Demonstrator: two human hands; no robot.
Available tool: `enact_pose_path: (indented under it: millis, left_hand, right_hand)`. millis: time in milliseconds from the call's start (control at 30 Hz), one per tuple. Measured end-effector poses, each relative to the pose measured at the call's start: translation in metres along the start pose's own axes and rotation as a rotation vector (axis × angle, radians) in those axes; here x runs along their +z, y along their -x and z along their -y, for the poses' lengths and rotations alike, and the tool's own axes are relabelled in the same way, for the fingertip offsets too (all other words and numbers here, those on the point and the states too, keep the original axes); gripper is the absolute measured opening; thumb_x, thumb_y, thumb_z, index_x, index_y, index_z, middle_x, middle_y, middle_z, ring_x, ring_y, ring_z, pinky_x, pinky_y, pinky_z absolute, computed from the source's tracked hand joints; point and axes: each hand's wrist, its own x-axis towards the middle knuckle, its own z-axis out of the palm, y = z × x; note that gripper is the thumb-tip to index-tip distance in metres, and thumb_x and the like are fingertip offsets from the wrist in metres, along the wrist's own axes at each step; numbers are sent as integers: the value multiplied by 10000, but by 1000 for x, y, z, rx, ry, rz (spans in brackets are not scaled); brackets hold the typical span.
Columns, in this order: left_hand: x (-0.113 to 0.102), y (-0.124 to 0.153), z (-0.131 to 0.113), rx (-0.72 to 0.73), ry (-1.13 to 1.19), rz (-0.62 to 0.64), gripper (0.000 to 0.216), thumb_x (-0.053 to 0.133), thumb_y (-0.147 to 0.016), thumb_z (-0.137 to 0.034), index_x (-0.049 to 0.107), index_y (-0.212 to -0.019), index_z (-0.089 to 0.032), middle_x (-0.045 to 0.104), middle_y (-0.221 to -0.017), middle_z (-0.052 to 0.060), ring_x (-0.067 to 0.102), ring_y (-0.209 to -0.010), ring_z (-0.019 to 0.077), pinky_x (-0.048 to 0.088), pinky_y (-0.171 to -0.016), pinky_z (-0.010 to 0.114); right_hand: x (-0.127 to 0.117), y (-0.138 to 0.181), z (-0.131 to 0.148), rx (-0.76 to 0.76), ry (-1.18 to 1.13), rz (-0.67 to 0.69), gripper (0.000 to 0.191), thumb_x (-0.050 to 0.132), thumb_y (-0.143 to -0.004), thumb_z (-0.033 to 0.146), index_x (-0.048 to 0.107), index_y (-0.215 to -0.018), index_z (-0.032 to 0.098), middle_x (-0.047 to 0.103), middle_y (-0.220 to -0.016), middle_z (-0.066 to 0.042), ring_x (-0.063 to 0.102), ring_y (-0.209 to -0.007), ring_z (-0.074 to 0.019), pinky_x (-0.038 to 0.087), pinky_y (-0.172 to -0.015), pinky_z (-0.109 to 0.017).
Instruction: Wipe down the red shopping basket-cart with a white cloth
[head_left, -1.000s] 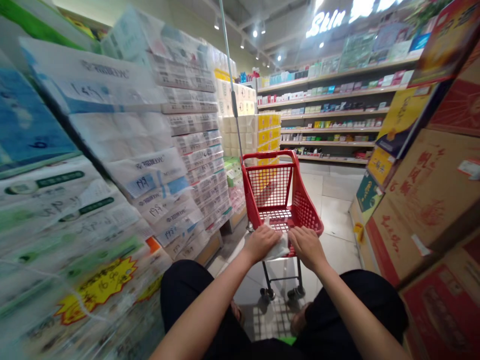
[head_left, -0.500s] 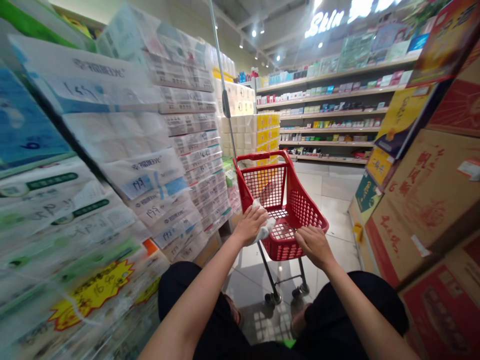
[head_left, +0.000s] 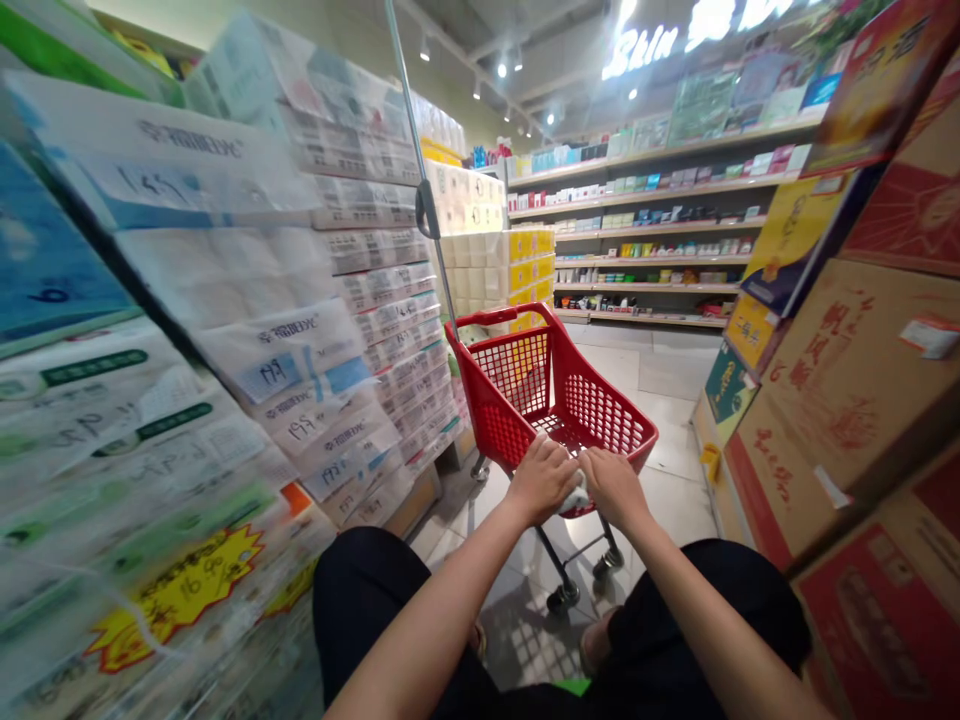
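Resting at the near rim of the red cart (head_left: 556,365), the left grip (head_left: 544,478) curled closed on a white cloth (head_left: 576,498); the right grip (head_left: 615,487) bent just alongside, and whether it held anything I couldn't tell.

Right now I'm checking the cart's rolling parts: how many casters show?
3 on the red cart: near-left caster, near-right caster, far-left caster. A fourth may be hidden.

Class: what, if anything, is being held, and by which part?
Seemingly a white wipe, between the left hand and right hand, at the red cart; mostly hidden, so the gripped part cannot be told.
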Motion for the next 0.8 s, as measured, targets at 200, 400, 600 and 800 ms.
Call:
enact_pose_path:
  millis: [200, 400, 600, 800]
  left_hand:
    - [-6, -1, 18, 119, 87, 40, 304, 397, -983, -366, 568, -1206, -250, 607, -1158, 30, 461, -1189, 177, 291, -1131, 394]
    - [-8, -3, 64, -31, 110, 18, 357, 348, -995, -325, 500, -1316, -280, 527, -1334, 17, 346, -1355, 180, 244, -1169, 410]
    - [1, -6, 71, -172, 40, -61, 340, 360, -986, -312, 515, -1284, -263, 506, -1339, 31, 340, -1355, 209, 261, -1161, 455]
    - [7, -12, 46, -235, -38, -91, 295, 415, -967, -316, 544, -1224, -252, 539, -1254, 57, 357, -1323, 230, 223, -1167, 498]
  right_hand:
    - [-3, 0, 0, 39, -218, 7, 388, 218, -1009, 398, 582, -1008, 261, 667, -918, -9, 576, -859, -163, 346, -796, -303]
    - [-13, -2, -12, 72, -236, 42, 387, 281, -978, 501, 590, -1044, 278, 678, -881, -4, 594, -847, -185, 358, -785, -321]
    - [-21, -4, -17, 72, -100, 77, 396, 386, -914, 585, 626, -941, 270, 671, -763, -8, 592, -798, -201, 341, -742, -326]
    - [-8, -1, 4, 21, 43, -28, 400, 282, -997, 441, 592, -867, 224, 690, -807, -40, 591, -780, -177, 289, -750, -327]
